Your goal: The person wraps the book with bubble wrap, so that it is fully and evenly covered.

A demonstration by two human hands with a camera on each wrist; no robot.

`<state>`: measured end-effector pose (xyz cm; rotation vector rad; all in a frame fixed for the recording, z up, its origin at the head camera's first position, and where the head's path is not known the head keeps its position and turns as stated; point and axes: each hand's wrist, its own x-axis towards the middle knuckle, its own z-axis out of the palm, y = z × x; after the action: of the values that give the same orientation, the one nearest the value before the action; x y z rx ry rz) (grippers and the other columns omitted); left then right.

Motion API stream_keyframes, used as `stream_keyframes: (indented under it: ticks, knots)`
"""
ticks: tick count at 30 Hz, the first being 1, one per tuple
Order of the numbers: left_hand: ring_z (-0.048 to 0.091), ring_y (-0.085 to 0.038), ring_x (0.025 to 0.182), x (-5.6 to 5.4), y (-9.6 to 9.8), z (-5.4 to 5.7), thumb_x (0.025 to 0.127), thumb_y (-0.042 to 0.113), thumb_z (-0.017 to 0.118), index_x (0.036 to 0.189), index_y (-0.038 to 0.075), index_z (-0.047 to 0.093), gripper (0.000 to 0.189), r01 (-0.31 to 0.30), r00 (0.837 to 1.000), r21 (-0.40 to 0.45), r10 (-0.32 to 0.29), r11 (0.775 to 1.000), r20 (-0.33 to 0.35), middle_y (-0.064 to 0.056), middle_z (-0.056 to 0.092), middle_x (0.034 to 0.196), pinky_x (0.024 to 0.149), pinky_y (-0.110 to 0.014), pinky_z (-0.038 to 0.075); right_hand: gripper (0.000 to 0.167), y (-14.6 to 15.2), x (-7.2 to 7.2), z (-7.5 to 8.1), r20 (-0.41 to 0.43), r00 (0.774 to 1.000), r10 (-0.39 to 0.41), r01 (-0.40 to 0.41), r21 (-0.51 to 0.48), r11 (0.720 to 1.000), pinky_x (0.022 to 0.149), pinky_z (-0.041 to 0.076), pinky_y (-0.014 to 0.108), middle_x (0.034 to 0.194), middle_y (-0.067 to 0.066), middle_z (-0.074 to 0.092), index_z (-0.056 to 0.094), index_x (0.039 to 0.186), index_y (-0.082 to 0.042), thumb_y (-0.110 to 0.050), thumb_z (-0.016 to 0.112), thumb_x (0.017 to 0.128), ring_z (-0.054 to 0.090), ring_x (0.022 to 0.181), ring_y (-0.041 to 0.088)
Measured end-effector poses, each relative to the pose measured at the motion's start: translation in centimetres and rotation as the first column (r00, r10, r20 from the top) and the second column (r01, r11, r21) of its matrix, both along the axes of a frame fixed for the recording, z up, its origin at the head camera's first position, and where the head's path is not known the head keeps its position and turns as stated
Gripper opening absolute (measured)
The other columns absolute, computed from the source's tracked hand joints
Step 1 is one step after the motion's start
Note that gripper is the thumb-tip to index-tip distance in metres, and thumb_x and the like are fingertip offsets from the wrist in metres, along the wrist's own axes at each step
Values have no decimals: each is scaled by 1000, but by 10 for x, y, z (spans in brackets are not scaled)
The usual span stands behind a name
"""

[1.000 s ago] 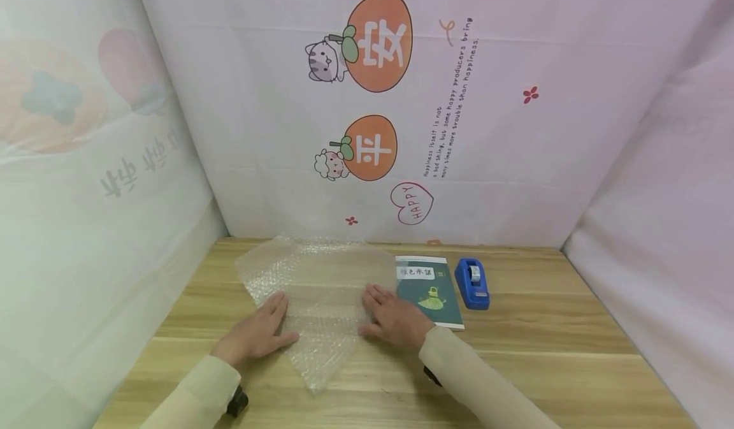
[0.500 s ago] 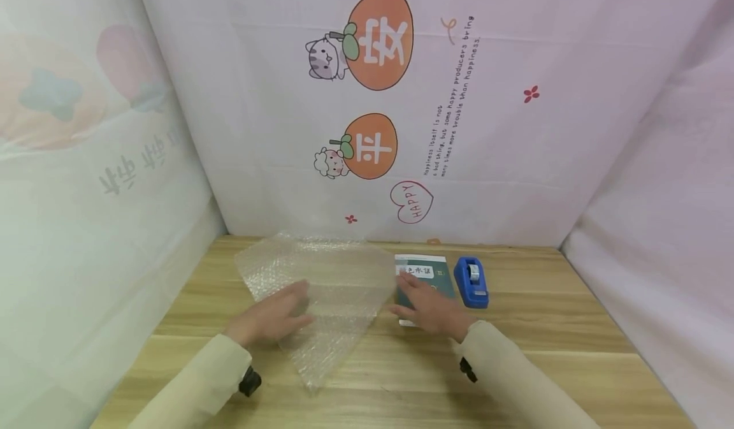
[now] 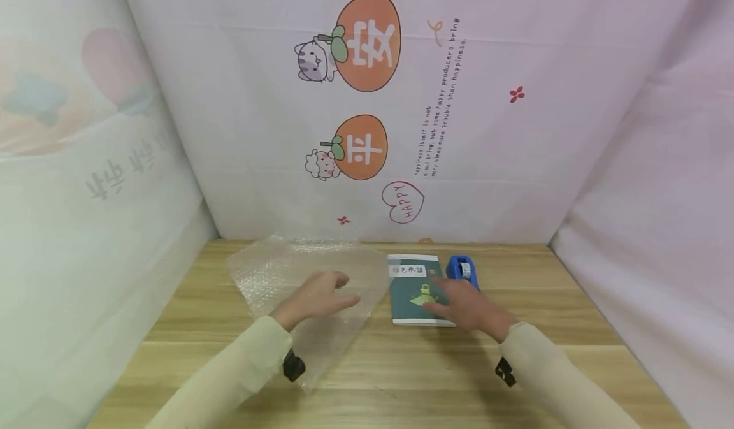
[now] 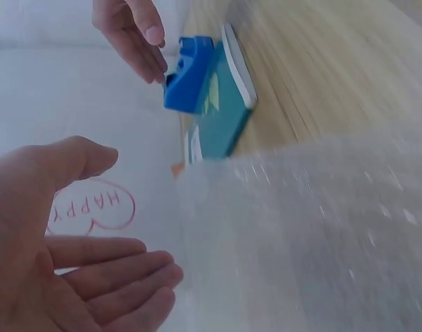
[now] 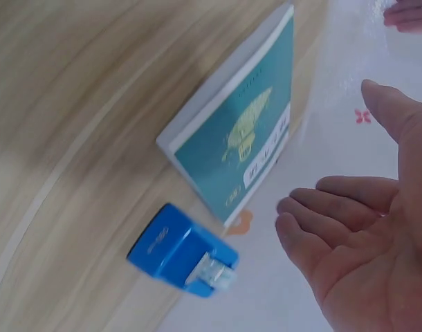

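A clear sheet of bubble wrap (image 3: 258,276) lies flat on the left half of the table, one corner pointing toward the person. Above it hovers the left hand (image 3: 318,298), fingers loosely bent and holding nothing; the left wrist view shows that palm (image 4: 93,256) bare. Beside the sheet's right corner is a green book (image 3: 410,295) with a white label and a yellow-green picture. Over the book's right side hangs the right hand (image 3: 467,305), fingers spread and grasping nothing. It partly covers a blue tape dispenser (image 3: 459,266), seen whole in the right wrist view (image 5: 183,252).
The wooden table (image 3: 573,352) is bounded by a printed white cloth (image 3: 487,193) at the back and white cloth walls on both sides. A roll of clear tape (image 5: 214,272) sits in the dispenser.
Both hands have come off the bubble wrap and moved to the right, the right one now over the book. The sheet stays spread out, and the book is more fully visible.
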<state>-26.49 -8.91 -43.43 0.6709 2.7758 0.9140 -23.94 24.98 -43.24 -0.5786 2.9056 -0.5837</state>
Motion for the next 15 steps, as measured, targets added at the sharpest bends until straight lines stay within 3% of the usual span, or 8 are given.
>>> stream_keyframes:
  ticks: [2, 4, 8, 11, 13, 15]
  knots:
    - [72, -33, 117, -2, 12, 2, 95, 41, 73, 131, -5, 69, 59, -21, 1000, 18, 21, 1000, 11, -21, 74, 128, 101, -49, 60, 73, 5, 0, 3, -3, 1000, -25, 25, -1, 1000, 105, 57, 57, 140, 31, 65, 54, 146, 11, -45, 69, 102, 73, 100, 26]
    - [74, -26, 103, -5, 22, 4, 93, 41, 76, 121, -4, 74, 53, -43, 999, 28, 43, 999, 19, -16, 78, 117, 90, -43, 63, 72, 9, 0, 5, 19, 997, -70, 70, -14, 997, 98, 60, 54, 133, 28, 70, 56, 145, 10, -45, 71, 101, 69, 94, 22]
    - [60, -14, 73, -8, 40, 5, 91, 39, 78, 92, 2, 78, 38, -96, 991, 34, 93, 995, 92, -4, 71, 84, 63, -30, 53, 69, 16, 0, 10, 56, 990, -129, 132, -48, 990, 88, 61, 50, 128, 26, 71, 62, 138, 10, -45, 74, 98, 70, 108, 31]
    - [51, -14, 64, -9, 52, 3, 90, 40, 79, 78, 5, 75, 37, -126, 980, 32, 120, 992, 158, -2, 64, 71, 55, -27, 43, 60, 20, 0, 12, 78, 984, -158, 164, -77, 983, 78, 62, 44, 111, 21, 75, 70, 124, 8, -44, 77, 95, 70, 96, 28]
    - [56, -14, 65, -10, 60, 2, 90, 42, 79, 76, 3, 76, 41, -138, 972, 29, 130, 990, 195, -4, 69, 70, 56, -26, 44, 47, 23, 1, 13, 118, 975, -190, 202, -102, 974, 67, 57, 35, 90, 11, 73, 74, 100, 3, -43, 78, 94, 65, 79, 20]
    - [64, -17, 66, -10, 67, 1, 90, 43, 79, 74, 1, 75, 44, -148, 965, 31, 137, 988, 226, -8, 75, 73, 58, -26, 47, 42, 25, 1, 14, 160, 961, -226, 245, -110, 963, 58, 47, 28, 74, 3, 64, 67, 80, -5, -42, 77, 95, 53, 66, 14]
